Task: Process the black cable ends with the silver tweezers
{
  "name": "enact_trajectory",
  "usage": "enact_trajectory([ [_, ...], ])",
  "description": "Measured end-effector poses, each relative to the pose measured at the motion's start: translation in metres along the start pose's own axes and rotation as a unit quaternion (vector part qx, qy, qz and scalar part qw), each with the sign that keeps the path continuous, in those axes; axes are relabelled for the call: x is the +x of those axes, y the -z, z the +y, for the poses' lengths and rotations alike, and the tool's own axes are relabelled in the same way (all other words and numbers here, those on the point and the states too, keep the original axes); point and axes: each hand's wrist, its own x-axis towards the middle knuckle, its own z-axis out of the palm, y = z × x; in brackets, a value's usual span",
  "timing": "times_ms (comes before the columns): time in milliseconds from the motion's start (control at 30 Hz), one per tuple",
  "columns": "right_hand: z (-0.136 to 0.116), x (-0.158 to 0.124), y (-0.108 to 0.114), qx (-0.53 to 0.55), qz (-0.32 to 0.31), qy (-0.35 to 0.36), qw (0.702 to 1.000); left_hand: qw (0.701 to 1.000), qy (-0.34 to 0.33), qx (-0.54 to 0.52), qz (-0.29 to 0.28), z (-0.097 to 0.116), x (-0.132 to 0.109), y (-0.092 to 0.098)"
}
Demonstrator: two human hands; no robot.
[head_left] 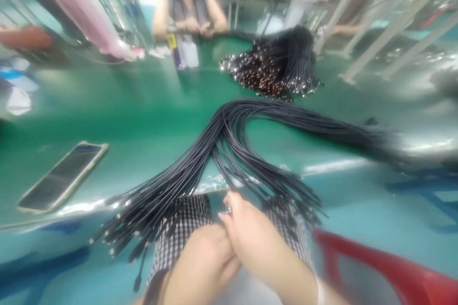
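Right hand (250, 233) seemingly pinches cables (229, 152).

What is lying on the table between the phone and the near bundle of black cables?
Nothing: bare green table, shown in the head view.

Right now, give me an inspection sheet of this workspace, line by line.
Surface: green table, glossy.
Job's things: near cable bundle, black, fanned over the table's front edge towards the lap.
Clutter: phone lying screen up at the left; papers at the far left, blurred.
Hands: right hand seems to pinch a cable end; left hand rests against it, grip unclear.
Cables: far cable pile with metal tips, apart from the near one.
Surroundings: a person seated opposite; red chair at the right; metal racks behind.
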Motion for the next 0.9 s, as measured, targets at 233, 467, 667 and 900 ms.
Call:
enact_trajectory([
  [233,0.021,0.006,0.012,-0.128,0.14,-0.042,0.981,0.924,0.049,0.368,0.096,-0.032,0.025,0.099],
  [467,0.022,0.011,0.012,-0.185,0.181,-0.013,0.966,0.934,0.064,0.347,-0.054,-0.009,0.064,0.141],
  [667,0.025,0.011,-0.013,-0.231,0.202,0.035,0.951,0.919,0.03,0.393,-0.007,0.019,0.086,0.186],
  [900,0.025,0.018,-0.048,-0.244,0.233,0.055,0.94,0.881,0.024,0.472,0.005,-0.014,0.073,0.175],
])
